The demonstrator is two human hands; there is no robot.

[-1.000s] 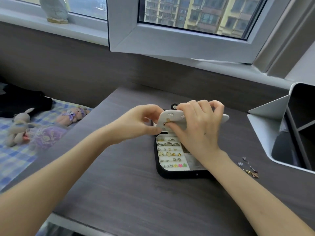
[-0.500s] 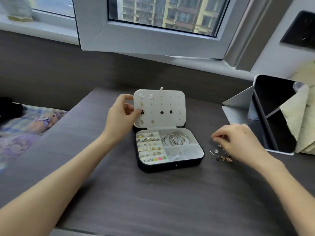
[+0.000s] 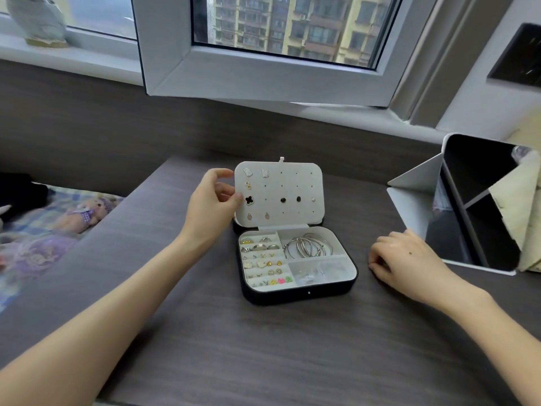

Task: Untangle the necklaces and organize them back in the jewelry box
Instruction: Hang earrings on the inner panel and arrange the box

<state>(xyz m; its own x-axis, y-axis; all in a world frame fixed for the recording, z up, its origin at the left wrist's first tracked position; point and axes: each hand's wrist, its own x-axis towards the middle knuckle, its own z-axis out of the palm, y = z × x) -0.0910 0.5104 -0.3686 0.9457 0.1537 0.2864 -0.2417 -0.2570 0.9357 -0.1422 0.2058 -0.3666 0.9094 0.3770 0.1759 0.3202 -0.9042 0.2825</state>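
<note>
A black jewelry box [image 3: 301, 294] lies open in the middle of the dark desk. My left hand [image 3: 210, 206] pinches the left edge of its raised white lid panel [image 3: 292, 194], which carries stud earrings. Inside the box are rows of rings and earrings [image 3: 260, 262], silver bangles [image 3: 307, 247] and a compartment of clear bags [image 3: 319, 271]. My right hand [image 3: 407, 259] rests on the desk to the right of the box. Its fingers curl down over the spot where the small loose necklace pieces lay, and those pieces are hidden under it.
A white and black desk organizer [image 3: 468, 206] stands at the right, close behind my right hand, with pale paper in it. An open window sash [image 3: 263, 77] juts over the back of the desk. Plush dolls [image 3: 85, 215] lie on a checked cloth at the left.
My right hand left the lid, moved right to the loose pieces and now covers them with curled fingers. The lid panel went from half-lifted to fully raised, held by my left hand.
</note>
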